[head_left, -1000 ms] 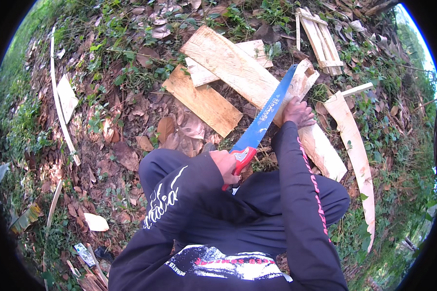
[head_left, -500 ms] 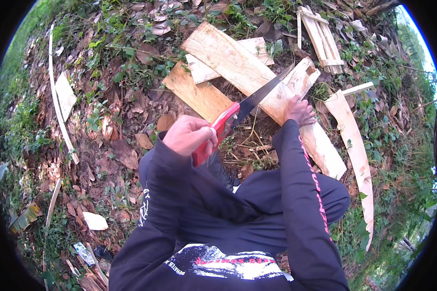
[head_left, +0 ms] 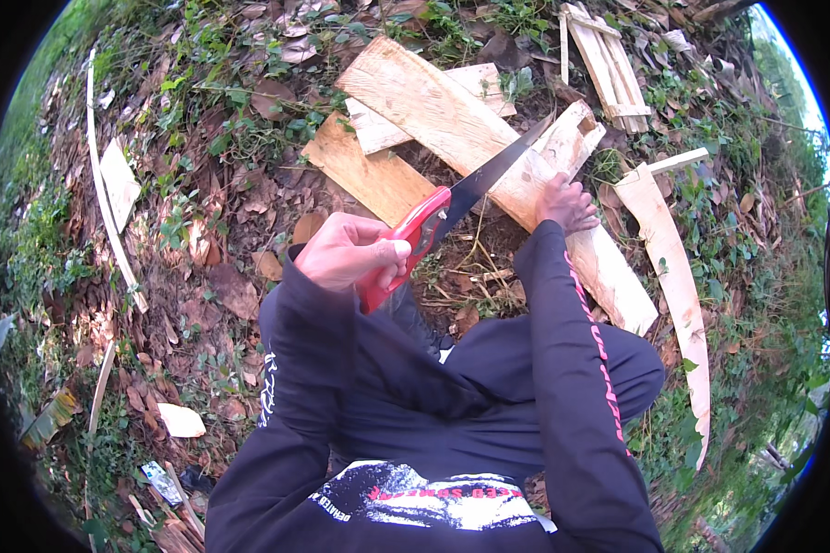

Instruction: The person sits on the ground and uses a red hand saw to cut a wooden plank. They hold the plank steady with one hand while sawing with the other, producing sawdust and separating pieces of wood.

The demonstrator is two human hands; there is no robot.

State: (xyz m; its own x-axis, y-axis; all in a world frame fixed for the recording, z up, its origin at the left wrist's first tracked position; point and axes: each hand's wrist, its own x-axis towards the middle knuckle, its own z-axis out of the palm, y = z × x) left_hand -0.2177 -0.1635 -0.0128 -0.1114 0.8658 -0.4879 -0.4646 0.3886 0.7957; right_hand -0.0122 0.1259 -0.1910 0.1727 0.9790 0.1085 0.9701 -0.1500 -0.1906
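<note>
Gripping the red handle of a hand saw [head_left: 452, 207], your left hand [head_left: 349, 251] is closed tight around it, fingers wrapped over the grip just above your knee. From that fist the saw's dark blade runs up and to the right, and its far end lies across the long pale plank [head_left: 452, 124], close to a short split wood piece [head_left: 572, 138] that rests against the plank's right side. Your right hand [head_left: 567, 203] presses down on the plank just right of the blade, fingers curled over the wood; whether it clamps the plank or only rests on it, I cannot tell. The saw sits between your two hands, handle in the left and blade near the right.

Around the plank you have more wood on the leaf-strewn ground: an orange-brown board [head_left: 369, 175] just left of the blade, another pale board [head_left: 415, 115] lying under the long plank, a curved pale slab [head_left: 678, 286] to your right, and a small frame of thin slats [head_left: 609, 60] at the top right. That makes six wooden pieces close by, and one saw.

Far to your left a thin white strip [head_left: 106, 203] curves along the ground, with a flat pale square scrap [head_left: 120, 180] touching it. A small white scrap [head_left: 180, 419] lies near your left elbow. A printed patch in white and red shows on your dark top, at the lower edge of the view.
</note>
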